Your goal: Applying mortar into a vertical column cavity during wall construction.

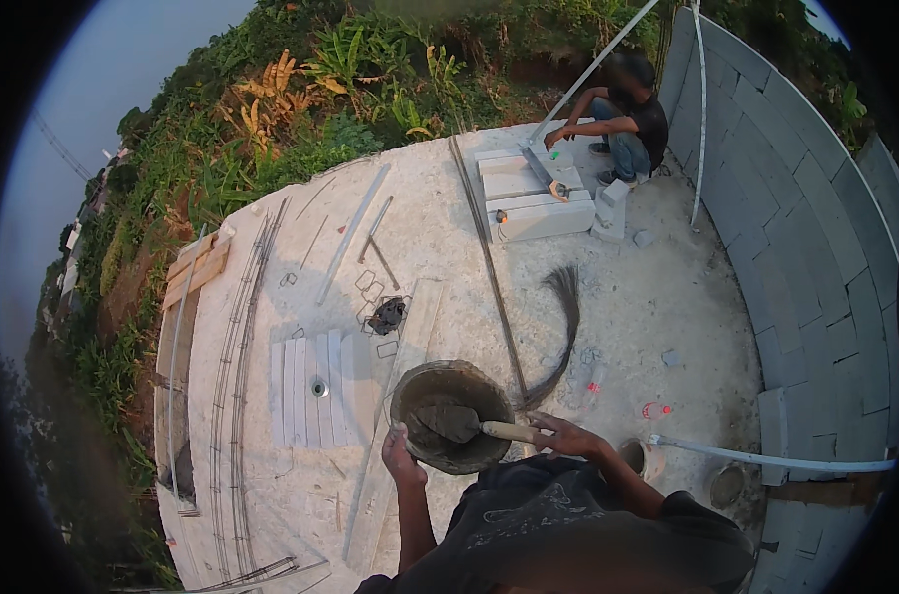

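Note:
A round dark mortar bucket (410,388) is held up in front of my body. My left hand (402,457) is closed on its near left rim. In my right hand (565,437) is the pale wooden handle of a trowel (510,432), the fingers wrapped round it. The trowel's blade lies inside the bucket, coated in grey mortar, and reaches in from the right. How much mortar the bucket holds is hard to make out.
A row of white blocks (296,391) lies to the left, with steel rebar (234,396) beyond. A bristle broom (568,307) and a long bar lie ahead. A co-worker (640,124) squats by more blocks (544,220) and a handsaw (539,168). A block wall (806,238) stands right.

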The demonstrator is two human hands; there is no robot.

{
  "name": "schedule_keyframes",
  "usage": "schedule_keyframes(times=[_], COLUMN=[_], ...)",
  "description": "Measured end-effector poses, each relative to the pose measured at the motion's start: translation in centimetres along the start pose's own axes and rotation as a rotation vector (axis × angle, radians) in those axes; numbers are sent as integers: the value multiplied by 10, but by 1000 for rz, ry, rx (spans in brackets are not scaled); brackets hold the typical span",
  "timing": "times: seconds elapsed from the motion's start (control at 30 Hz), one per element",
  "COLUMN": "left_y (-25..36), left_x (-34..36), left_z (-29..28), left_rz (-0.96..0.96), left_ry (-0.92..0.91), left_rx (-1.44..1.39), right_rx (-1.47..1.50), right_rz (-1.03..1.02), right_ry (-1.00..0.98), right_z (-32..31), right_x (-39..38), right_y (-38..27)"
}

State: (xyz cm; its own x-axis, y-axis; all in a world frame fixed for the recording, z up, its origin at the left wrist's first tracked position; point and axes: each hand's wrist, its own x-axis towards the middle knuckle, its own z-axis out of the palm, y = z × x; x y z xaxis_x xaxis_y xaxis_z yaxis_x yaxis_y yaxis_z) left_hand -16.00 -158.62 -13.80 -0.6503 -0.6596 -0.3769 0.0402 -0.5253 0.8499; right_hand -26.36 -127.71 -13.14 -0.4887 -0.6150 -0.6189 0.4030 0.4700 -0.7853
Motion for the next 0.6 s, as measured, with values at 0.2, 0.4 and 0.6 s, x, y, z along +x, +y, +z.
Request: schedule_keyframes(times=[0.2,0.4,0.6], left_y=[5,12,-14], left_x=[0,-3,11], left_z=[-4,29,37], left_rz=[-7,-42,34], left_ry=[-51,-39,-79], left_rx=[-3,8,65], right_rx=[-344,-502,53], right_rz=[-125,-5,83], right_ry=[111,-98,-44], right_z=[19,21,34], right_x=[15,12,36], right_y=[4,-43,-46])
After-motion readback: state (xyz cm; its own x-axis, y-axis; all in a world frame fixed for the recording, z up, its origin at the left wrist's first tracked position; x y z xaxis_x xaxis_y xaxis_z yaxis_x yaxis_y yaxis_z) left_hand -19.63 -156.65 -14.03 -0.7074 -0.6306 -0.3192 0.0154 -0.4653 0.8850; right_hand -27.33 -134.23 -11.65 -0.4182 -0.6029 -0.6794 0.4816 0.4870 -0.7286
